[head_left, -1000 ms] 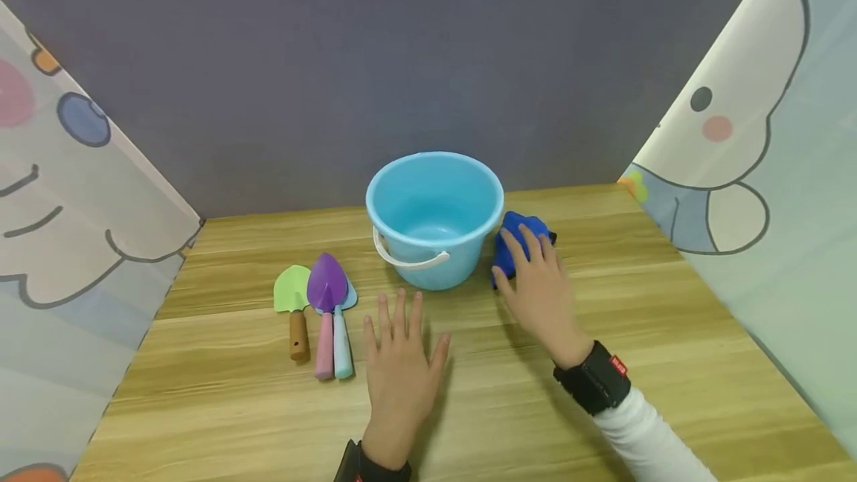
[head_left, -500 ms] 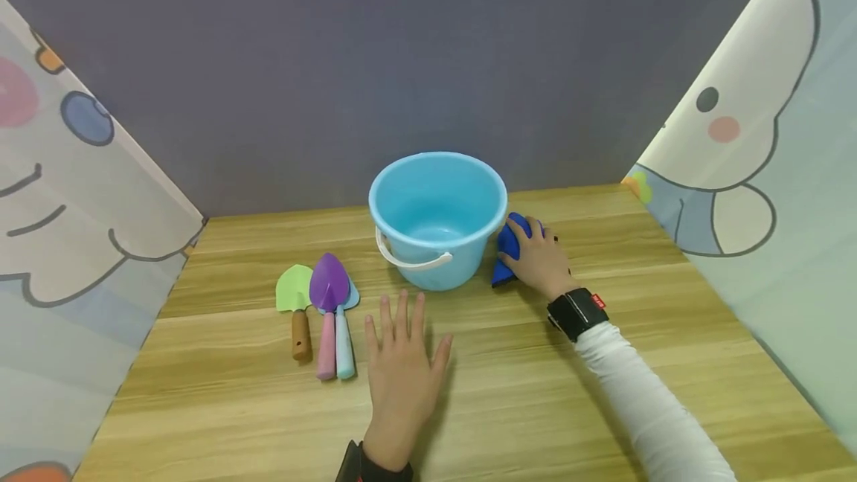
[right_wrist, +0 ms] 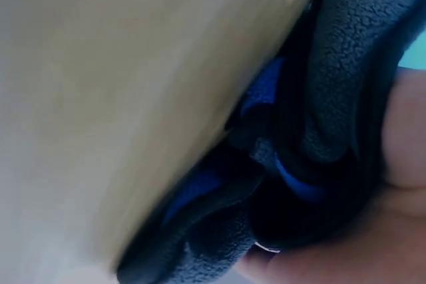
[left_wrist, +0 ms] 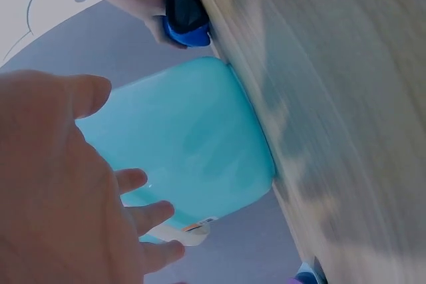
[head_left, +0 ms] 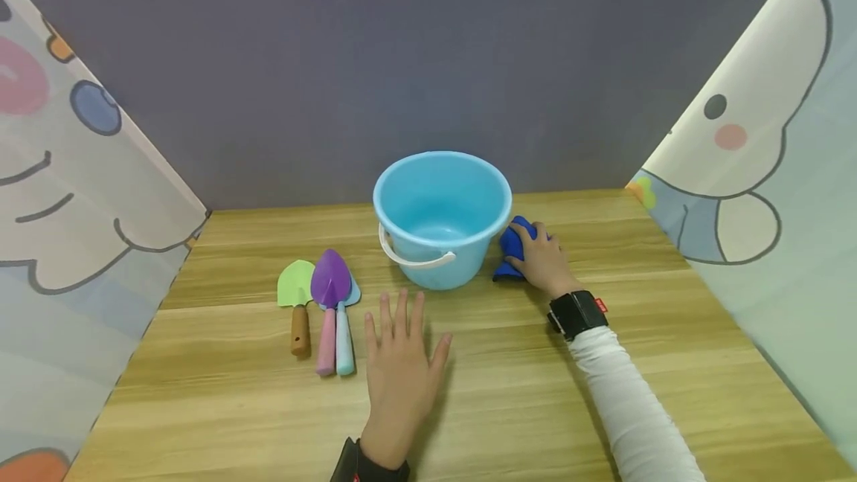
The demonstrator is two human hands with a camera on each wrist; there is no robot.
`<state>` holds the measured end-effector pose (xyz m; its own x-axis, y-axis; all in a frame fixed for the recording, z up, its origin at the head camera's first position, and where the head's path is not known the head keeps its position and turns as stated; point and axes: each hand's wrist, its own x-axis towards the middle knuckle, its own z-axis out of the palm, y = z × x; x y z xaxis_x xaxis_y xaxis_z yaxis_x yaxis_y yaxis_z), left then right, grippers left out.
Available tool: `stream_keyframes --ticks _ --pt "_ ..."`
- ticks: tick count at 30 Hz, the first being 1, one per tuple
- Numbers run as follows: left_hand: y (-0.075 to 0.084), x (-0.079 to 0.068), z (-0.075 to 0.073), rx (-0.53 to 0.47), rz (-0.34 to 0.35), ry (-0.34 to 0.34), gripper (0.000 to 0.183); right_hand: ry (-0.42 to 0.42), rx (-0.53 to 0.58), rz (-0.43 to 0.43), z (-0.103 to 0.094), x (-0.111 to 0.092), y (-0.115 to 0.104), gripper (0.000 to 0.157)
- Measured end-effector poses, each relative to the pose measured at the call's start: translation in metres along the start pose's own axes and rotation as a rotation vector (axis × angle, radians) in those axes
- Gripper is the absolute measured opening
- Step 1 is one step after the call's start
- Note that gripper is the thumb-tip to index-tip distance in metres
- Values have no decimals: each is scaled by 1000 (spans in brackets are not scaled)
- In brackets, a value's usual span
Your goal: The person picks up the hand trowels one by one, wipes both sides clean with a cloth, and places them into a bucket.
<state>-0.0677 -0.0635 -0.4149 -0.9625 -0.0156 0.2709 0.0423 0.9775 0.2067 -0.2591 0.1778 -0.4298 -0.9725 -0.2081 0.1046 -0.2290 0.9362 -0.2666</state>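
1. Moved since the head view a second ago: the right hand (head_left: 545,262), then spread over the royal-blue fabric bundle with black edging and a grey fleecy inside (head_left: 512,246), now has its fingers curled round it; the left hand (head_left: 399,378) has hardly shifted.
2. Done: I log the bundle as gripped.
3. Left, in my judgement: any lift or shift of it. It appears to rest on the wood-grain tabletop (head_left: 509,415), not yet raised.
4. Bundle, position: within the right hand's grasp, just right of the round light-blue plastic bucket (head_left: 438,203); whether the two touch, I cannot tell. Well apart from the left hand, and farther out.
5. Left hand, state: unoccupied, fingers straight and fanned, in front of the bucket.
6. Trowels, three, left of the bucket, no hand upon them: a lime-green blade with brown handle (head_left: 294,287); a purple blade with pink handle (head_left: 331,279); a light-blue trowel (head_left: 344,344), its blade partly beneath the purple one.
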Motion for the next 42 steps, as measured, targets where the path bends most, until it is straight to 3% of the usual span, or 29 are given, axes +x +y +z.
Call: stream_keyframes --ticks 4,7,14,16,18,20,26,32,37,39,42 --pt "-12 0 -18 42 -16 -9 68 -38 16 14 -2 -1 1 69" --pt "-33 4 -31 77 -32 42 62 -51 23 31 -2 -2 4 71" --pt "-86 16 -33 190 -9 267 41 -49 14 76 -9 -6 9 72" --pt "-96 19 -30 234 20 342 36 -68 19 85 -11 -7 7 73" --pt "-103 23 -27 251 37 373 34 -81 19 92 -13 -7 6 73" --pt "-107 26 -24 248 32 357 35 -79 22 98 -15 -7 4 73" --pt "-112 26 -10 264 -42 197 37 -119 24 114 -17 -6 0 71" --pt "-114 21 -6 328 -20 144 38 -125 31 103 -14 -9 -3 70" --pt "-116 17 -9 353 -25 43 43 -119 18 92 -9 -12 -5 68" --pt "-117 16 -10 368 -23 51 40 -112 24 88 -8 -13 -6 68" --pt "-119 17 -10 379 -5 145 35 -93 30 83 -7 -14 -7 68"
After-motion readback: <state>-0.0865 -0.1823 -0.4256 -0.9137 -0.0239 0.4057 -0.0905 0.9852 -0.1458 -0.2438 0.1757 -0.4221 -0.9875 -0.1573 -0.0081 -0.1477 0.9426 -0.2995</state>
